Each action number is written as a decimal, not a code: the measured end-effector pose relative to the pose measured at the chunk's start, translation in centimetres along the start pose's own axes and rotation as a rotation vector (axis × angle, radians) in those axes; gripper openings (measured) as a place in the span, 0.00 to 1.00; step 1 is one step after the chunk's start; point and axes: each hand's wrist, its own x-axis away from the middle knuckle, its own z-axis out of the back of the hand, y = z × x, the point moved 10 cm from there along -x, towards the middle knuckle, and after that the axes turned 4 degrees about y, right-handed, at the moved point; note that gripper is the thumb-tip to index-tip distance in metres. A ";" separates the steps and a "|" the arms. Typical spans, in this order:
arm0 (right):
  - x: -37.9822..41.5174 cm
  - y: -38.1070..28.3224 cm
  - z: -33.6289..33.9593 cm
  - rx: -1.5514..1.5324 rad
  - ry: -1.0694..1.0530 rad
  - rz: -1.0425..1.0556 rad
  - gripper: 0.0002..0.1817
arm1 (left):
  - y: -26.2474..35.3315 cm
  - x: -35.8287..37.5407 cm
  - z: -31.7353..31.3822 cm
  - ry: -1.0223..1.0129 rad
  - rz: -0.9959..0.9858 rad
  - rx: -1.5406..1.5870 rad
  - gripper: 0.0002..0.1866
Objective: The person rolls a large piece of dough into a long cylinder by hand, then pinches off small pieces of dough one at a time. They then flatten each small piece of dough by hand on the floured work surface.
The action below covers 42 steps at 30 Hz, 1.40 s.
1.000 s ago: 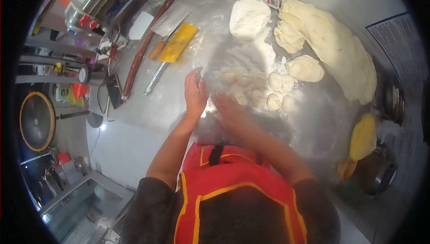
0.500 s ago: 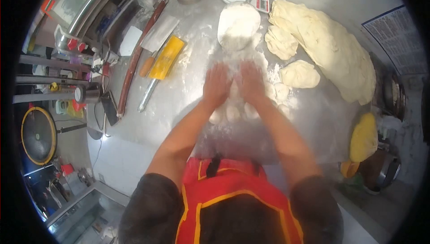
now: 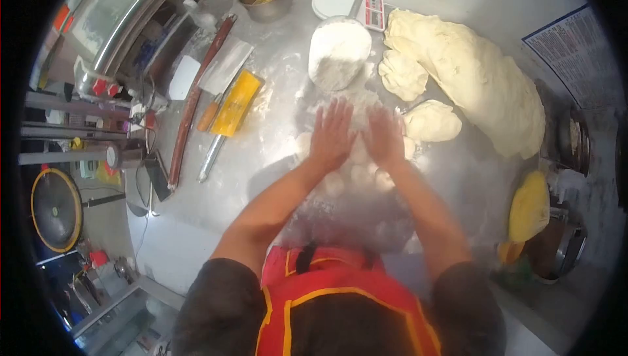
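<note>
The left hand (image 3: 331,137) has moved in over the dough balls (image 3: 359,174) alongside the right hand (image 3: 384,137), fingers outstretched, so both now partly cover them.

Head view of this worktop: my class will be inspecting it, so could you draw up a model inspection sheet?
Surface: metal table, dusted with white powder.
Job's things: dough balls around the hands, partly hidden, count unclear; large dough slab at right, two smaller dough pieces beside it; container of white powder.
Clutter: brown rod, yellow flat tool and broad metal blade at left; scale and pot at the back.
Hands: left hand and right hand palms down, pressure unclear.
Cables: thin cable below the table's left edge.
Surroundings: printed notice at right.
</note>
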 end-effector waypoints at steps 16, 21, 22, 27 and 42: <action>2.2 4.8 0.3 -0.055 -0.034 0.095 0.32 | 8.4 4.0 -4.9 -0.088 -0.035 0.070 0.40; 2.3 5.0 0.4 -0.151 0.085 0.096 0.31 | 9.9 4.4 -3.7 -0.151 -0.023 0.058 0.44; 2.1 5.1 0.8 -0.157 0.105 0.101 0.31 | 9.7 4.4 -4.2 -0.130 -0.021 0.060 0.44; 4.3 5.6 4.2 -0.251 0.121 0.057 0.28 | 8.6 5.4 -4.6 -0.142 -0.044 -0.027 0.42; 8.4 4.3 2.1 -0.429 0.159 -0.111 0.31 | 1.1 8.6 -0.6 -0.194 0.144 0.087 0.36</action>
